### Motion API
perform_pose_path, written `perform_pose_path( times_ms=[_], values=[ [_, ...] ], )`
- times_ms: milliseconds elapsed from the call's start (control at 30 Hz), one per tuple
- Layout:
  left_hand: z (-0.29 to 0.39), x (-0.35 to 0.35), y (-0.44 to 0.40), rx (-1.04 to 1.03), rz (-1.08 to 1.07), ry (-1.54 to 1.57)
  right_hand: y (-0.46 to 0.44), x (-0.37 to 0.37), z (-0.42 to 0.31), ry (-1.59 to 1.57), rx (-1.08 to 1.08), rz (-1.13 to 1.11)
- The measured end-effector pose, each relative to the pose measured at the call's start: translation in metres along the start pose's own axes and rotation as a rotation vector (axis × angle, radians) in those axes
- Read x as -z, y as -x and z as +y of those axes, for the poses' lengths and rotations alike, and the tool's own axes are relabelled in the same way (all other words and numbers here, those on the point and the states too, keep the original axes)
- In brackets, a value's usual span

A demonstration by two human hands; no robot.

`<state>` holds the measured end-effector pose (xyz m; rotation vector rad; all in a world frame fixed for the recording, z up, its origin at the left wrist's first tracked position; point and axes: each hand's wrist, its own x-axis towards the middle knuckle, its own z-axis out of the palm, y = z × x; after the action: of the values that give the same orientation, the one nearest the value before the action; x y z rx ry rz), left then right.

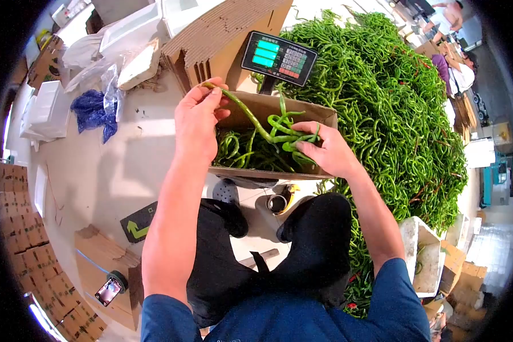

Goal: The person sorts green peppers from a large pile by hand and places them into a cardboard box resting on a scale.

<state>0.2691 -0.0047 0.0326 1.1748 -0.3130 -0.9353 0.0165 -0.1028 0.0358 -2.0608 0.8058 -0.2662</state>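
My left hand (200, 117) pinches one end of a long green chili pepper (246, 111) above the cardboard box (308, 109). The pepper slants down to the right toward my other hand. Over the box's right side, my right hand (325, 149) is closed on several curled green chili peppers (285, 134). More green peppers (239, 149) lie inside the box. Just behind the box stands a digital scale display (279, 58) with lit green readouts.
A large heap of green chili peppers (387, 114) spreads to my right. Flattened cardboard boxes (222, 34) stand behind the box. A blue plastic bag (94, 111) and white foam boxes (45, 111) lie left. A tape roll (277, 203) is between my feet; a phone (108, 290) stands lower left.
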Motion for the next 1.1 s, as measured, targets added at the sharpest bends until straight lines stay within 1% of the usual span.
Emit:
perform_pose_path(
  times_ms=[133,233,400,500,533,633,767,867,967,1000,1033,1100],
  values=[
    [-0.001,0.0,-0.003,0.038,-0.013,0.064,0.001,0.005,0.003,0.023,-0.044,-0.033],
    [-0.001,-0.002,-0.002,0.094,-0.017,0.104,0.001,0.009,0.0,0.104,-0.039,-0.06],
    [0.0,-0.007,-0.001,0.127,-0.005,0.145,0.0,0.011,-0.004,0.181,-0.06,-0.132],
    [0.0,-0.009,0.0,0.155,0.008,0.106,-0.002,0.01,0.001,0.354,0.019,-0.178],
    [-0.002,-0.007,-0.001,0.169,0.006,0.094,-0.006,0.007,-0.001,0.385,-0.024,-0.227],
    [-0.004,-0.009,-0.001,0.184,-0.009,0.077,-0.01,-0.004,0.011,0.48,0.085,-0.254],
    [-0.009,-0.005,-0.002,0.194,-0.055,0.089,-0.015,-0.02,0.045,0.53,0.148,-0.18],
    [-0.008,-0.01,0.0,0.191,-0.058,0.084,-0.008,-0.018,0.046,0.546,0.33,0.002],
    [-0.01,-0.015,0.0,0.164,-0.115,0.045,-0.009,0.006,0.006,0.199,-0.017,0.012],
    [-0.01,-0.019,0.001,0.153,-0.125,0.017,-0.006,0.015,-0.003,0.024,-0.142,-0.002],
    [-0.011,-0.023,0.003,0.144,-0.138,-0.011,-0.003,0.019,0.002,-0.29,-0.17,-0.029],
    [-0.012,-0.037,0.008,0.124,-0.168,-0.032,0.008,0.028,-0.006,-0.543,-0.234,-0.097]
  ],
)
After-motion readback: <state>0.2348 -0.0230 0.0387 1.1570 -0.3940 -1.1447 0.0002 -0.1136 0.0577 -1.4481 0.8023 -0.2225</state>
